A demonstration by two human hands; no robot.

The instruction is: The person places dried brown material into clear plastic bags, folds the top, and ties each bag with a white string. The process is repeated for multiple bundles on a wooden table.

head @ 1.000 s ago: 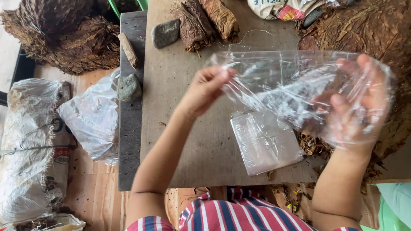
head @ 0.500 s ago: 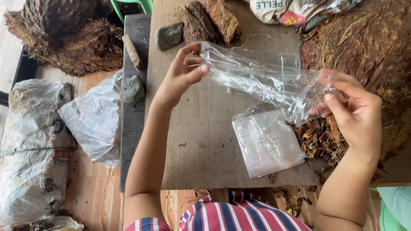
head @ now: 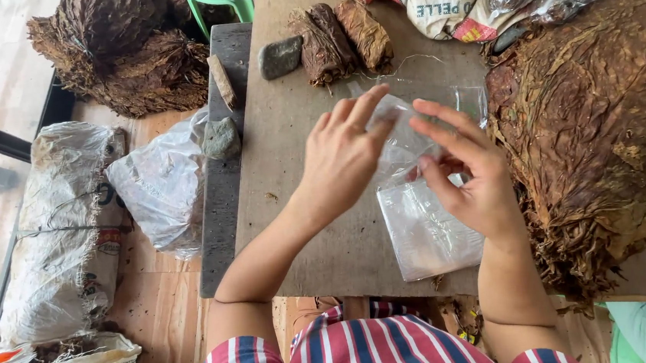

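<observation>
Clear plastic bag (head: 412, 140) | left hand (head: 344, 160), right hand (head: 473, 181) pinching it | above board (head: 294, 207)

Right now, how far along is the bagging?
Done: three rolled leaf bundles lie at the board's far edge. In hand: left hand and right hand work a clear plastic bag that looks empty. Left: a stack of flat bags, unfilled, and a big leaf pile.
</observation>
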